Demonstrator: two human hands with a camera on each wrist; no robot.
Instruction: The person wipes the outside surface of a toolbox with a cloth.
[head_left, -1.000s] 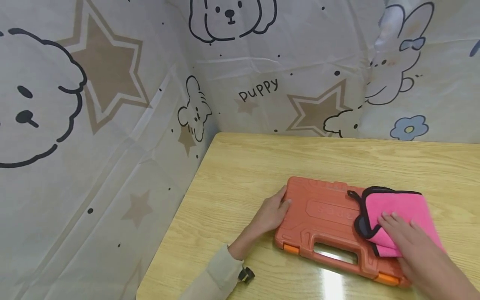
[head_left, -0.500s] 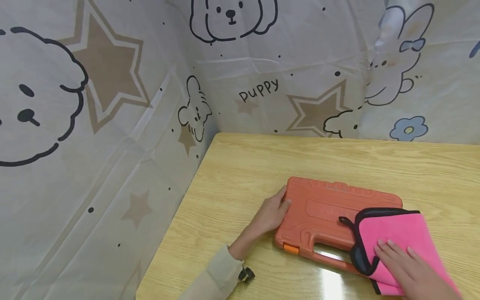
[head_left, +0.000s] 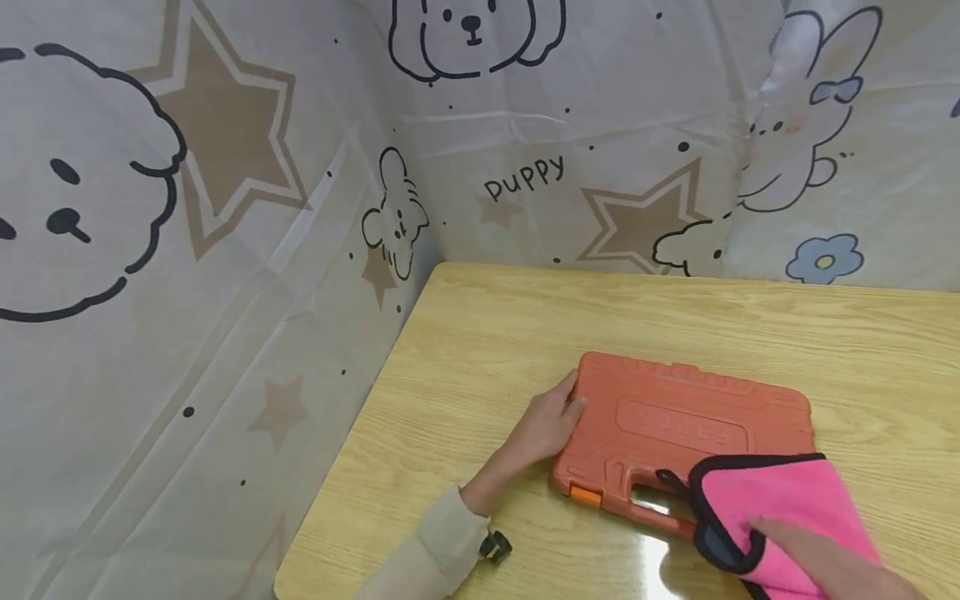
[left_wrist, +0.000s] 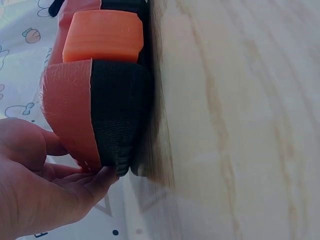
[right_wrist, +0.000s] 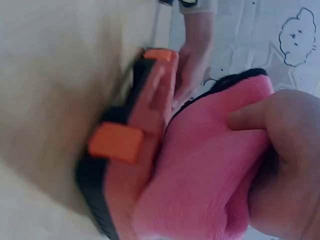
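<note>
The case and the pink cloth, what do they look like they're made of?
Case: likely moulded plastic, matte orange with embossed ribs and brighter orange latches. Cloth: seems a soft, fuzzy microfibre, pink with dark stitched edging.
</note>
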